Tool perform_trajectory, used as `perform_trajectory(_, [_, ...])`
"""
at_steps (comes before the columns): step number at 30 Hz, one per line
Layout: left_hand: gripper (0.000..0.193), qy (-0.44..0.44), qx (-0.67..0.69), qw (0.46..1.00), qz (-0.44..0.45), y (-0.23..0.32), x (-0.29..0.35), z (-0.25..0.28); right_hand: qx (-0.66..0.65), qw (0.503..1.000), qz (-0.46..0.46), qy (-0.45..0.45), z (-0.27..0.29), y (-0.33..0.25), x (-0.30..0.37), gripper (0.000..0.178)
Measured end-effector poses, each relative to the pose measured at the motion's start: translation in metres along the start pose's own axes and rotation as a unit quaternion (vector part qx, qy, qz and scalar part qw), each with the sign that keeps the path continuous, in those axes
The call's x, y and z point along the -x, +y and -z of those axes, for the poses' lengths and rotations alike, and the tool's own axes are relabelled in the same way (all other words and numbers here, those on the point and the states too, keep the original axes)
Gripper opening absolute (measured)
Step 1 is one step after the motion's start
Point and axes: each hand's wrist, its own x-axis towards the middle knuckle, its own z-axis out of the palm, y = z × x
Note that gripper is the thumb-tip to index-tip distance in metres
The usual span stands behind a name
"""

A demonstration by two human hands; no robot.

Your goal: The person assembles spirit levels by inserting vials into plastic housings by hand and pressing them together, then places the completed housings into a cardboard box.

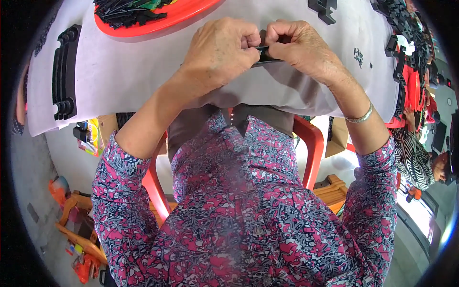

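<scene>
My left hand (217, 53) and my right hand (305, 51) meet over the table (138, 81), near its front edge. Between them is a small black plastic piece (267, 61), mostly covered by my fingers, so its full shape cannot be made out. The fingers of both hands are curled, with thumbs and forefingers pinching the piece from either side. Beyond my left hand lies a round red tray (158, 27), heaped with thin black plastic strips (125, 14) and a bit of green.
A long black slatted part (65, 71) lies at the table's left. Far right are a black bracket (326, 10), scattered tiny black bits (358, 56) and a pile of black parts (396, 19). A red chair (311, 148) is around me; another person (416, 158) is at the right.
</scene>
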Motion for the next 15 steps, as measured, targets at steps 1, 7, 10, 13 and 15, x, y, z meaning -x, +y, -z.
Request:
perform_trajectory(1, [0.010, 0.000, 0.006, 1.000, 0.001, 0.0009, 0.0007, 0.0005, 0.008, 1.000, -0.001, 0.005, -0.0004, 0.0001, 0.0000, 0.015])
perform_trajectory(7, [0.013, 0.018, 0.003, 0.999, -0.043, -0.0062, 0.0022, -0.0025, 0.023, 1.000, 0.003, 0.020, -0.0043, 0.0015, 0.0004, 0.016])
perform_trajectory(10, [0.015, 0.017, 0.013, 0.999, -0.047, -0.0053, 0.0026, -0.0026, 0.030, 0.999, 0.002, 0.022, -0.0045, 0.0026, 0.0005, 0.016])
perform_trajectory(13, [0.014, 0.011, 0.013, 0.999, -0.043, -0.0035, 0.0014, -0.0024, 0.050, 0.999, 0.000, 0.021, -0.0035, 0.0011, 0.0005, 0.016])
perform_trajectory(15, [0.013, 0.002, 0.015, 0.999, -0.034, -0.0024, 0.0009, -0.0019, 0.060, 0.998, -0.007, 0.019, -0.0030, -0.0026, 0.0001, 0.016])
